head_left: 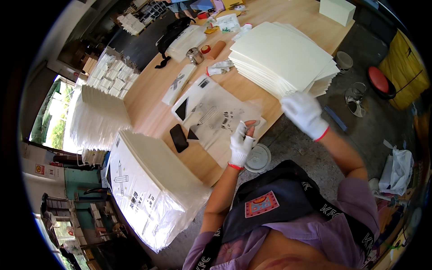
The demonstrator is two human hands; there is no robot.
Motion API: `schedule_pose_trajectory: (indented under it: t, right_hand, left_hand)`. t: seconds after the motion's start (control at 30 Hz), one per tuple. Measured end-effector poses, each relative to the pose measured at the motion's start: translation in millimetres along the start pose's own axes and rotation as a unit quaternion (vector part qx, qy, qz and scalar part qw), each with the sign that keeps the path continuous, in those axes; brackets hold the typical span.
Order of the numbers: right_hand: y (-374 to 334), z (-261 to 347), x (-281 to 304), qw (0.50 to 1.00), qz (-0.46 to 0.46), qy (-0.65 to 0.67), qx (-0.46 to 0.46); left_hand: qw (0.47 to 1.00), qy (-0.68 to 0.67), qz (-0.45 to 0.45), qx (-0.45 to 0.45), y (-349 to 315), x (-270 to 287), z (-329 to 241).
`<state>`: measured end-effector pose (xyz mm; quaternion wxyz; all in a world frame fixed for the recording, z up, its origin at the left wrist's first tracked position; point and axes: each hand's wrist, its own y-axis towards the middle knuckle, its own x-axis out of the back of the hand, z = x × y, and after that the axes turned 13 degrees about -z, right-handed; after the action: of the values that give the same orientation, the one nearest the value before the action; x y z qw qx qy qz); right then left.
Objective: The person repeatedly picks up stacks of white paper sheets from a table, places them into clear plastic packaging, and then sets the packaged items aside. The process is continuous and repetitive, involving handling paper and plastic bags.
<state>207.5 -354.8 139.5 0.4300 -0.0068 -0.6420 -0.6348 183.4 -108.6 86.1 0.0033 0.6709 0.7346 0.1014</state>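
Observation:
My left hand (241, 145), in a white glove with bare fingertips, is at the near edge of a clear printed plastic bag (211, 110) lying flat on the table. Its thumb and finger are closed on the bag's edge. White sheets show inside or under the bag; I cannot tell which. My right hand (302, 112), in a white glove with a red cuff, is smeared by motion at the near corner of a tall stack of cream-white sheets (283, 54). Whether it grips a sheet does not show.
A black phone (179, 138) lies left of the bag. Bagged stacks of sheets (148, 180) stand at the left. Farther back are a spare glove (219, 68), a metal tin (195, 56) and a tape roll (205, 49). A round white lid (258, 158) sits below the table edge.

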Motion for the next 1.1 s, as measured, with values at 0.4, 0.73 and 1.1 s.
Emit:
schedule_pose_trajectory:
  t: [0.4, 0.73, 1.1]
  right_hand:
    - [45, -71, 33, 0.958, 0.063, -0.129, 0.248]
    - [-51, -45, 37, 0.824, 0.013, 0.341, -0.452]
    - [-37, 41, -3, 0.854, 0.055, 0.337, -0.392]
  left_hand:
    - [0.955, -0.188, 0.168, 0.155, 59, -70, -23]
    - [0.947, -0.107, 0.042, 0.3, 52, 29, -26]
    - [0.948, 0.301, 0.078, -0.06, -9, -33, -54]
